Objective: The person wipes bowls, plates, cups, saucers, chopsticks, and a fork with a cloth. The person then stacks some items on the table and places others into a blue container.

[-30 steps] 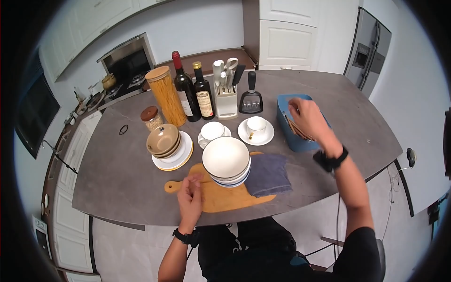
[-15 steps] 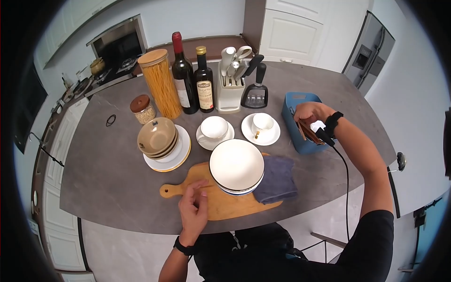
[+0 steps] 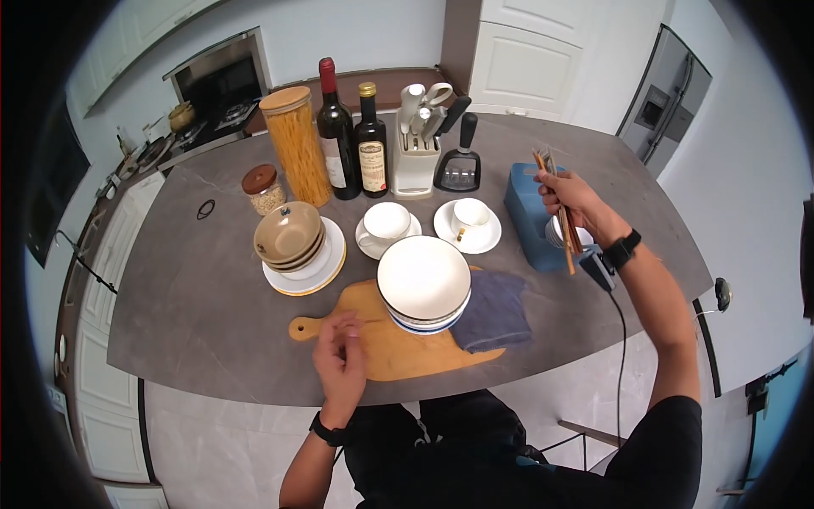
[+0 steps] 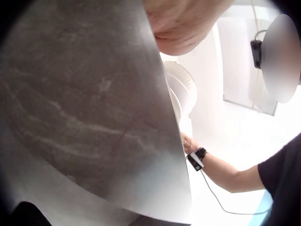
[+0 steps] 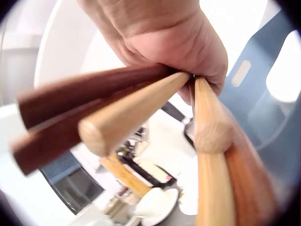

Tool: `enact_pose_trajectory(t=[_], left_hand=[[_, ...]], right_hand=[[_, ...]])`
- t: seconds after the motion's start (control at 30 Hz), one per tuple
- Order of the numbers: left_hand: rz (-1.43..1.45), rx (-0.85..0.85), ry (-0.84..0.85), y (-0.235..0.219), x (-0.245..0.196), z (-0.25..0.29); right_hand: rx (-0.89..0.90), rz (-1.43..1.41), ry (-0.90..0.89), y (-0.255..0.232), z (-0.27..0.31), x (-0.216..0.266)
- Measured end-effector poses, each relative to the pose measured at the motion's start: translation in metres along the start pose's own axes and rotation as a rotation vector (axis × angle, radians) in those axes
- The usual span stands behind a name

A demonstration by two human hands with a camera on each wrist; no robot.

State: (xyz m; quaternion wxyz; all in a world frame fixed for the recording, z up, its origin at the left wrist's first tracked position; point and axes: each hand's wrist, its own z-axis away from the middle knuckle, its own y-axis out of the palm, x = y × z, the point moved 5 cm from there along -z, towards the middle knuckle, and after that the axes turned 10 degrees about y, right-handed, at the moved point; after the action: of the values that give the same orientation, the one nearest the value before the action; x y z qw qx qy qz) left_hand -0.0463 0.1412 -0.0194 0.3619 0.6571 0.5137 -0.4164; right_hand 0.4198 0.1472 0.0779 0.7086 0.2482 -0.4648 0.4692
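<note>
My right hand [image 3: 570, 197] grips a bundle of slim wooden utensils [image 3: 566, 233] above the blue bin [image 3: 527, 229]. In the right wrist view dark square-ended sticks [image 5: 94, 92] and pale rounded handles [image 5: 136, 110] stick out of the fist; their far ends are mostly hidden. A white round dish [image 3: 555, 231] shows inside the bin. My left hand [image 3: 341, 365], loosely bent and holding nothing, is over the left part of the wooden cutting board [image 3: 398, 360]. Right of it, a stack of white bowls [image 3: 424, 280] stands on the board beside a folded blue-grey cloth [image 3: 496, 314].
Brown bowls [image 3: 288, 233] on white plates stand at left. Two white cups, a near one [image 3: 386, 222] and one on a saucer [image 3: 492, 239], sit mid-table. Behind are a pasta jar [image 3: 297, 153], two bottles [image 3: 337, 144], a knife block [image 3: 415, 170] and a black-handled turner [image 3: 462, 161].
My right hand reached down into the blue bin and has come up with the wooden bundle, which now stands more upright. My left hand stays near the board.
</note>
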Motion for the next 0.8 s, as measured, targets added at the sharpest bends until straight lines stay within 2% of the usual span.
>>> enact_pose_trajectory(t=[0.07, 0.1, 0.17, 0.23, 0.27, 0.3, 0.37, 0.43, 0.5, 0.53, 0.57, 0.63, 0.7, 0.77, 0.8], left_hand=[[-0.211, -0.018, 0.252, -0.007, -0.011, 0.009], [-0.212, -0.016, 0.25, -0.003, -0.015, 0.016], [-0.194, 0.203, 0.446, 0.027, -0.054, 0.033], [-0.032, 0.435, 0.292, 0.062, -0.087, 0.041], [0.105, 0.498, 0.152, 0.084, -0.095, 0.045], [0.241, 0.557, 0.008, 0.101, -0.098, 0.05], [0.343, 0.794, -0.308, 0.119, -0.08, 0.066], [0.344, 0.834, -0.371, 0.121, -0.065, 0.078], [0.671, 0.847, -0.532, 0.122, -0.049, 0.092], [0.71, 0.788, -0.586, 0.122, -0.046, 0.099], [0.705, 0.787, -0.595, 0.121, -0.046, 0.101], [0.884, 0.866, -0.704, 0.121, -0.055, 0.11], [0.886, 0.794, -0.74, 0.122, -0.055, 0.113], [0.731, 0.746, -0.619, 0.12, -0.049, 0.11], [0.581, 0.684, -0.483, 0.12, -0.053, 0.11]], right_hand=[[0.069, -0.23, -0.169, 0.028, 0.054, 0.008], [0.126, -0.317, -0.218, 0.041, 0.074, 0.0], [0.277, -0.512, -0.241, 0.074, 0.117, -0.024], [0.317, -0.581, -0.312, 0.11, 0.157, -0.051], [0.379, -0.621, -0.363, 0.127, 0.173, -0.064], [0.396, -0.631, -0.408, 0.142, 0.188, -0.074], [0.377, -0.606, -0.472, 0.162, 0.205, -0.096], [0.366, -0.551, -0.488, 0.168, 0.213, -0.111], [0.373, -0.544, -0.5, 0.166, 0.218, -0.12], [0.388, -0.461, -0.55, 0.166, 0.22, -0.124], [0.403, -0.376, -0.597, 0.167, 0.221, -0.127], [0.416, -0.29, -0.55, 0.159, 0.217, -0.142], [0.386, -0.172, -0.411, 0.156, 0.218, -0.145], [0.345, -0.131, -0.435, 0.154, 0.22, -0.146], [0.244, -0.084, -0.484, 0.153, 0.221, -0.147]])
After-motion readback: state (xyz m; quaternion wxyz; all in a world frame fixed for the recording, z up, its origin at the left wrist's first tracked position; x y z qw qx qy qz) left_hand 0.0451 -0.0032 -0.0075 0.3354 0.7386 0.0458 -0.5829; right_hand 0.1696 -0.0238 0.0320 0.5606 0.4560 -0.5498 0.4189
